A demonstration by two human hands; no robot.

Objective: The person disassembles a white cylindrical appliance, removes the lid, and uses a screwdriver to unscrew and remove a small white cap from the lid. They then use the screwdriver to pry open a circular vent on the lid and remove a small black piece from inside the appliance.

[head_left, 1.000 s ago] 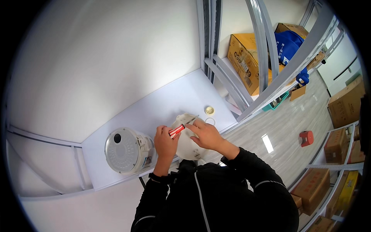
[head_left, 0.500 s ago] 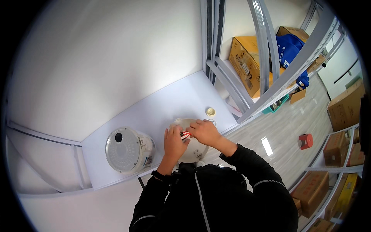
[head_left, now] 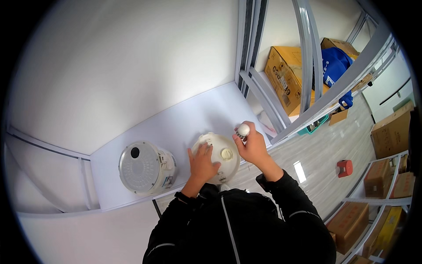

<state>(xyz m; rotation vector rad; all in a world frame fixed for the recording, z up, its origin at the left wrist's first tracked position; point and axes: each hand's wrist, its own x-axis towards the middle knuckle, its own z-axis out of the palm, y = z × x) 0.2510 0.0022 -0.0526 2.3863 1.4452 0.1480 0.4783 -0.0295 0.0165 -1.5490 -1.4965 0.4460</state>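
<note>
We see left hand (head_left: pixel 201 163) spread over disc (head_left: pixel 231 166) (lower centre of frame), right hand (head_left: pixel 256 148) closed around white knob (head_left: pixel 243 129); drum (head_left: pixel 140 172) sits lower left.

White wall (head_left: pixel 132 66) is backing flat pale-grey tabletop (head_left: pixel 189 115), grey metal uprights (head_left: pixel 242 26) are standing alongside, glossy grey floor (head_left: pixel 323 147) is reflecting white light (head_left: pixel 300 171)

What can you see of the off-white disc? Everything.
The off-white disc, apparently plastic, lies roughly flat, with small fittings near its rim. A round cream part sits right of centre; attached or loose is unclear. The disc's near side seems to overhang the table. The left grip rests spread on its left part.
</note>
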